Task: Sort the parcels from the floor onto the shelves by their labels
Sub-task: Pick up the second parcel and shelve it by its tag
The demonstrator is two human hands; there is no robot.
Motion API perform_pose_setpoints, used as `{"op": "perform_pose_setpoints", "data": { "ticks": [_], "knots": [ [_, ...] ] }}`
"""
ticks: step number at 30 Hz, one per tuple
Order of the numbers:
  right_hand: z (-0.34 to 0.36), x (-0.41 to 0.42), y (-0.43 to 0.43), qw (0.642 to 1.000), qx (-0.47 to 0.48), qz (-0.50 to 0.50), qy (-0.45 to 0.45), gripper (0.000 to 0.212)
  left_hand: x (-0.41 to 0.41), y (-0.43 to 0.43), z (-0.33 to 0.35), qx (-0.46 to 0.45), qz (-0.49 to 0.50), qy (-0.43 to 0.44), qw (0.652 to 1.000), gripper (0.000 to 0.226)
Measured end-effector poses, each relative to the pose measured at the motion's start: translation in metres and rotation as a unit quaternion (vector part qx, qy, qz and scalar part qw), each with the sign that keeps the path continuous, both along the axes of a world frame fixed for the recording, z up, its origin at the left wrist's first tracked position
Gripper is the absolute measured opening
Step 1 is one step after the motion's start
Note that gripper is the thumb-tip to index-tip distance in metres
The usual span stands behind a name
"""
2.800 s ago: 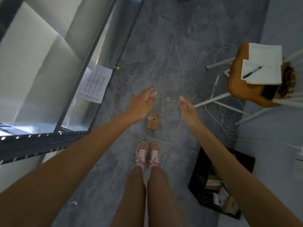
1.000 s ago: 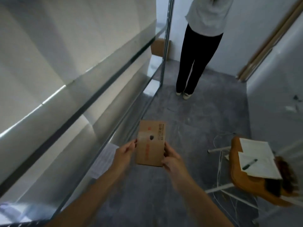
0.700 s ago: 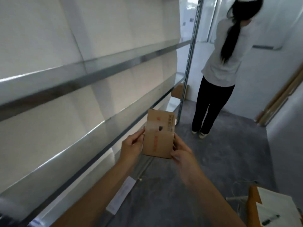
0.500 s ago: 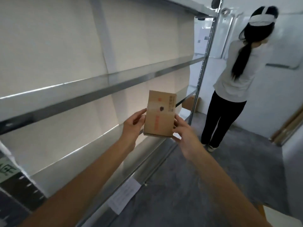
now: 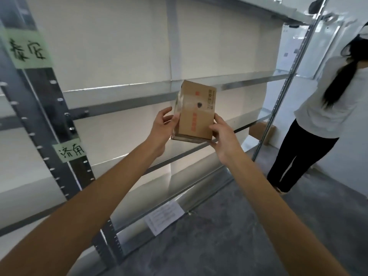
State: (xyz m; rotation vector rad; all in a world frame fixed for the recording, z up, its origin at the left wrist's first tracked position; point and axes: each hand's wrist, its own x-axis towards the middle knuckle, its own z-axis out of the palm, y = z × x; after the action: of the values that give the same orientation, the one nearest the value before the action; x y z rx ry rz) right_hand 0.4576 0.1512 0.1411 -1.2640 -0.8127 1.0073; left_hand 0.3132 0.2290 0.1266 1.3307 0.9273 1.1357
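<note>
A small brown cardboard parcel (image 5: pixel 196 112) with red print and a black mark is held upright in front of the metal shelves (image 5: pixel 127 96). My left hand (image 5: pixel 162 128) holds its left side, thumb and fingers around the edge. My right hand (image 5: pixel 224 136) grips its lower right corner from below. Two green handwritten labels are taped to the left upright, the upper label (image 5: pixel 26 49) and the lower label (image 5: pixel 69 152). The parcel hangs between the middle shelf and the one below it.
A person in a white top and black trousers (image 5: pixel 322 120) stands at the right, facing away. Another brown box (image 5: pixel 261 132) sits at the far end of a low shelf. A printed paper sheet (image 5: pixel 164 217) lies at the shelf's base on the grey floor.
I picked the parcel up from the floor with both hands, stood, and raised it to shelf height. The view swung left, bringing the green labels into sight.
</note>
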Motion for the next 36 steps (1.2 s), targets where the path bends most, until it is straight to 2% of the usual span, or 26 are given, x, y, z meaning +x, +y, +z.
{"op": "perform_pose_setpoints", "data": {
  "ticks": [6,12,15,21,24,27,36],
  "knots": [
    [0.006,-0.047,-0.002,0.997,0.014,0.072,-0.025,0.045,-0.054,-0.022,-0.001,-0.051,0.008,0.035,0.998,0.097],
    [0.017,-0.105,-0.003,0.987,0.032,0.154,-0.042,0.035,-0.123,-0.041,0.005,-0.051,0.043,-0.001,0.998,0.068],
    [0.021,-0.134,-0.003,0.978,0.048,0.194,-0.054,0.037,-0.159,-0.053,0.011,-0.039,0.064,0.005,0.997,0.057],
    [0.028,-0.207,-0.012,0.961,0.067,0.260,-0.060,0.040,-0.236,-0.084,0.015,-0.026,0.109,0.010,0.994,0.073],
    [0.028,-0.250,-0.024,0.957,0.079,0.270,-0.064,0.037,-0.276,-0.102,0.016,-0.022,0.130,0.004,0.991,0.057],
    [0.024,-0.291,-0.036,0.954,0.085,0.280,-0.060,0.039,-0.317,-0.121,0.016,-0.025,0.152,0.006,0.988,0.053],
    [0.019,-0.391,-0.081,0.945,0.064,0.321,-0.017,0.038,-0.420,-0.184,0.020,-0.034,0.172,0.008,0.984,0.077]
  ]
}}
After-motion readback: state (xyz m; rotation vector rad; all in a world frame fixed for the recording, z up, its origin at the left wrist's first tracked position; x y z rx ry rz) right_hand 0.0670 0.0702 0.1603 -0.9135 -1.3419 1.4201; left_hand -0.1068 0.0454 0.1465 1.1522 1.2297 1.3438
